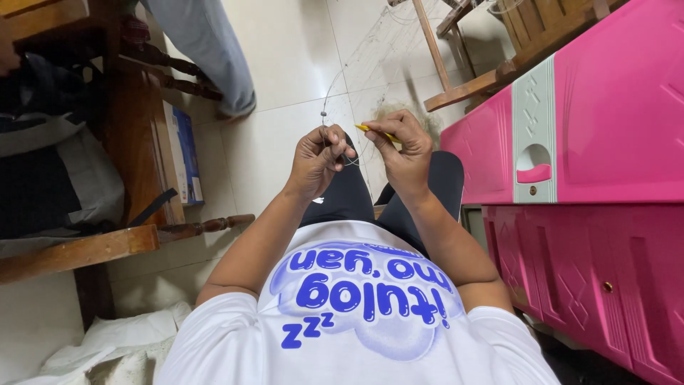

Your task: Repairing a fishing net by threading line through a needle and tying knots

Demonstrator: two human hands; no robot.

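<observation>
A thin, pale line, fine as fishing net cord, runs from the person's hands up and away over the tiled floor toward a gauzy spread of netting near the wooden frame at the floor's far edge. A small dark bead or sinker sits on the line just above the hands. The line is held in the air above the person's lap, not resting on anything.

The left hand is curled tight, fingers pressed together and pinching the line where it loops down between the two hands. The right hand is also closed, gripping a slim yellow tool, probably a netting needle, whose tip points toward the left hand. The two hands are near each other, and a small loop of line hangs between them.

As for progress, my judgement is that the work is mid-stitch: the loop looks open and not drawn tight, so a knot seems to be forming rather than finished. The netting stretched out beyond suggests a fair amount is already made, but how much is left cannot be told from here.

Further out, a bright pink plastic cabinet stands along the floor's right edge, a dark wooden chair with cloth and a box stands at the left, and another person's trouser leg shows at the top left corner.
</observation>
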